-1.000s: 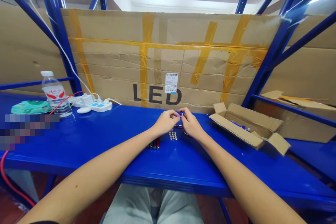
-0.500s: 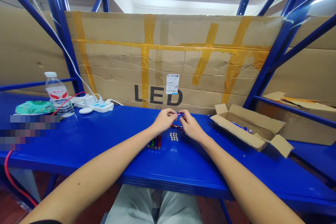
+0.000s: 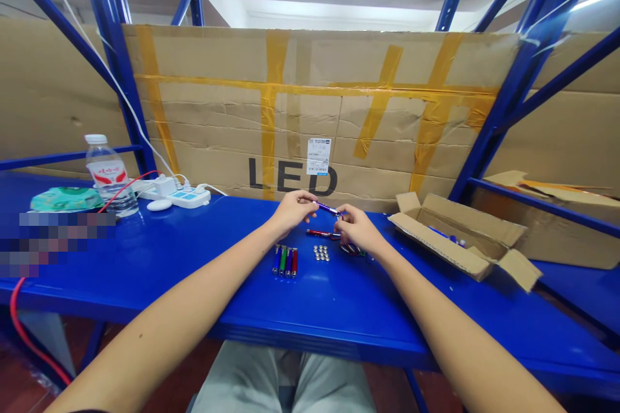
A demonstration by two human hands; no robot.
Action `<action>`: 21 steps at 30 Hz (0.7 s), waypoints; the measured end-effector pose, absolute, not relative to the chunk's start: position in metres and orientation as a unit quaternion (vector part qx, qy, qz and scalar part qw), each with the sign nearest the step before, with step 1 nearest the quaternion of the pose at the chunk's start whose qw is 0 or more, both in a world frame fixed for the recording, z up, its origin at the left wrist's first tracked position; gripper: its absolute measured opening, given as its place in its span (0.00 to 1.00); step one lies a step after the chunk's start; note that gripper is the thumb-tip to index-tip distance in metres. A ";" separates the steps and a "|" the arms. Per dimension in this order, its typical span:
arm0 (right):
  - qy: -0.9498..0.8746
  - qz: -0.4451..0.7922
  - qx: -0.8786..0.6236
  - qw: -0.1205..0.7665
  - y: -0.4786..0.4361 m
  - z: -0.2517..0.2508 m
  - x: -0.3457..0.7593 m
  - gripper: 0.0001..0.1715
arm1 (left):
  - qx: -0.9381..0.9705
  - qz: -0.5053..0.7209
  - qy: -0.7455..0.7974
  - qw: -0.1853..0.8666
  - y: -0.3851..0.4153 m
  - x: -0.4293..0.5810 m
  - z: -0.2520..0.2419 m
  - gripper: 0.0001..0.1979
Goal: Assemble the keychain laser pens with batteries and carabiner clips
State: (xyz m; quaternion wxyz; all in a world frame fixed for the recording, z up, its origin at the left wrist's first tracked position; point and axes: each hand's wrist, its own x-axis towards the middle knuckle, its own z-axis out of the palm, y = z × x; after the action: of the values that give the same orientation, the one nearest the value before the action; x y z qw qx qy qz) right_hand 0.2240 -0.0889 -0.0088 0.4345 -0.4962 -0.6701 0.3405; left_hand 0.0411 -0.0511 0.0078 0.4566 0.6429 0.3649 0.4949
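Between my two hands is a slim purple metal tube that looks like a small penlight [image 3: 327, 208], held tilted above the table. My left hand [image 3: 294, 211] pinches its left end. At the other end, the fingers of my right hand [image 3: 357, 230] close on it. Just below lies a red penlight [image 3: 318, 233] with a metal clip. Several silver button cells [image 3: 321, 252] stand in neat rows nearer me. To their left, several coloured tubes [image 3: 285, 261] in blue, green, purple and red lie side by side. Clips and dark parts [image 3: 351, 249] are partly hidden under my right hand.
An open cardboard box [image 3: 455, 239] with blue items inside stands on the blue table [image 3: 320, 316] at right. At left are a water bottle [image 3: 111, 177], a green packet [image 3: 65, 199] and a white power strip [image 3: 186, 196]. A large carton [image 3: 217, 122] walls off the back.
My hands have moved apart, with my left hand shifting left, so the purple penlight shows between them. The row of coloured tubes and the red penlight are now less covered.
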 end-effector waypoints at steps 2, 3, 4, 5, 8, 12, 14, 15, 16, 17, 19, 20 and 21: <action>-0.675 0.385 -0.464 0.425 -0.091 -0.005 0.225 0.11 | 0.661 0.499 0.355 0.433 -0.051 0.041 0.007 0.08; -0.675 0.408 -0.447 0.422 -0.092 -0.004 0.226 0.10 | 0.669 0.502 0.345 0.426 -0.051 0.042 0.007 0.08; -0.674 0.429 -0.431 0.420 -0.092 -0.004 0.227 0.09 | 0.676 0.504 0.332 0.422 -0.051 0.042 0.007 0.08; -0.671 0.447 -0.419 0.418 -0.092 -0.004 0.227 0.09 | 0.683 0.506 0.315 0.421 -0.051 0.043 0.006 0.08; -0.661 0.474 -0.392 0.430 -0.090 -0.005 0.227 0.14 | 0.705 0.503 0.262 0.426 -0.054 0.044 0.006 0.08; -0.656 0.477 -0.360 0.460 -0.089 -0.008 0.224 0.14 | 0.719 0.488 0.239 0.433 -0.059 0.045 0.006 0.09; -0.652 0.471 -0.364 0.470 -0.088 -0.010 0.222 0.14 | 0.714 0.483 0.240 0.447 -0.061 0.046 0.006 0.10; -0.648 0.470 -0.367 0.474 -0.087 -0.011 0.222 0.13 | 0.708 0.483 0.241 0.456 -0.062 0.047 0.006 0.10; -0.644 0.467 -0.371 0.479 -0.086 -0.012 0.222 0.13 | 0.697 0.487 0.240 0.468 -0.061 0.048 0.006 0.10; -0.639 0.464 -0.374 0.486 -0.084 -0.012 0.222 0.12 | 0.678 0.495 0.237 0.489 -0.061 0.048 0.006 0.10; -0.632 0.450 -0.384 0.501 -0.082 -0.014 0.222 0.11 | 0.614 0.512 0.220 0.559 -0.058 0.047 0.007 0.10; -0.630 0.440 -0.391 0.506 -0.081 -0.014 0.223 0.11 | 0.572 0.517 0.207 0.602 -0.056 0.046 0.008 0.09; -0.630 0.429 -0.400 0.509 -0.080 -0.014 0.224 0.11 | 0.530 0.519 0.196 0.642 -0.054 0.044 0.009 0.11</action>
State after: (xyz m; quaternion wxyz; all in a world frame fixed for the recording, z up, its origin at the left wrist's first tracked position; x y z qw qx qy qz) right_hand 0.2236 -0.0798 -0.0144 0.5087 -0.4004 -0.6303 0.4285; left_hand 0.0442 -0.0543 0.0090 0.6418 0.5298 0.1956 0.5188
